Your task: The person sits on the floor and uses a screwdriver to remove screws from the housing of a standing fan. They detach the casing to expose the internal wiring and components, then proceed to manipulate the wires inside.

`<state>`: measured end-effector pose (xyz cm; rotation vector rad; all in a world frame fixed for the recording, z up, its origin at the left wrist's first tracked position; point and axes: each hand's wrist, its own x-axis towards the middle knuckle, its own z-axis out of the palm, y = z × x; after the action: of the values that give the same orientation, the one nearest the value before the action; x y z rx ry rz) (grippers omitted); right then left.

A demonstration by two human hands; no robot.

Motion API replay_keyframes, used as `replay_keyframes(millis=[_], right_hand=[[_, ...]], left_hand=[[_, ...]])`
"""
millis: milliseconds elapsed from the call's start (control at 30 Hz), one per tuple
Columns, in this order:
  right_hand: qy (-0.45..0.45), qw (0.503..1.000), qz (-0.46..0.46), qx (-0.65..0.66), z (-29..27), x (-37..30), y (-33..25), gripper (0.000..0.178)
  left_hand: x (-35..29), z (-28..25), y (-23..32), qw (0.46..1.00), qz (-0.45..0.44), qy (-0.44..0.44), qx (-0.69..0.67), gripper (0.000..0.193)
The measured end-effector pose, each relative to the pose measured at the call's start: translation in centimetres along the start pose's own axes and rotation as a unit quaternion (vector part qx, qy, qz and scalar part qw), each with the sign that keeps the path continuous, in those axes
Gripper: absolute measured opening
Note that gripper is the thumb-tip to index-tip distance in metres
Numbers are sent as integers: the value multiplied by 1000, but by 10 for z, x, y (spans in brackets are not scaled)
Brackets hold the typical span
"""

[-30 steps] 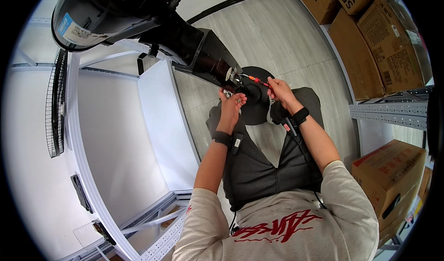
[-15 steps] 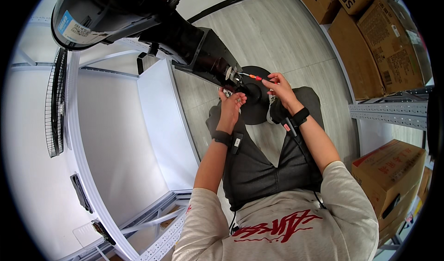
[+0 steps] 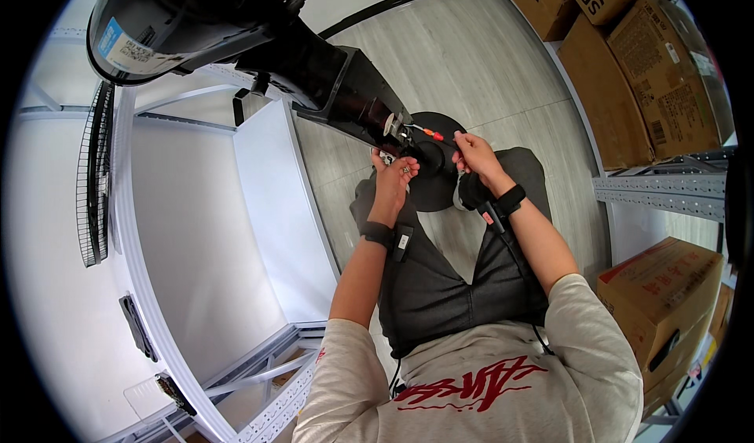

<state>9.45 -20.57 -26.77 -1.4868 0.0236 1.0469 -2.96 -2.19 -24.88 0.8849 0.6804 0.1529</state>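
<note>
A slim screwdriver (image 3: 428,133) with an orange-red handle points left into the lower housing of a black fan (image 3: 349,89). My right hand (image 3: 476,157) is closed at the dark rear end of the screwdriver, thumb and fingertips pinched together. Near the tip, a pale round part (image 3: 390,124) and some metal show in the housing's opening. My left hand (image 3: 393,177) sits just below that opening, its fingers curled around a small shiny metal piece (image 3: 405,170), too small to name. The fan's round black base (image 3: 437,122) lies on the floor beyond my hands.
On the left stands a white shelf frame (image 3: 141,247) with a black wire grille (image 3: 94,176) beside it. Cardboard boxes (image 3: 605,89) fill the rack at the upper right, and another carton (image 3: 664,294) is at the lower right. My knees flank the fan's base.
My right hand has shifted slightly back to the right along the screwdriver, so more of its rear end shows. The left hand and the fan have stayed in place.
</note>
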Motion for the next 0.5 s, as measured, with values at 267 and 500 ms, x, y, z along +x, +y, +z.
replay_keyframes(millis=[267,500], right_hand=[[34,997,-28,64,13,-8,-9,25],[80,987,-131,46,15,0,5,32]], left_hand=[[0,-5,-1,1000,3,6,0,69],[1,-3,-1,1000,3,2,3,68]])
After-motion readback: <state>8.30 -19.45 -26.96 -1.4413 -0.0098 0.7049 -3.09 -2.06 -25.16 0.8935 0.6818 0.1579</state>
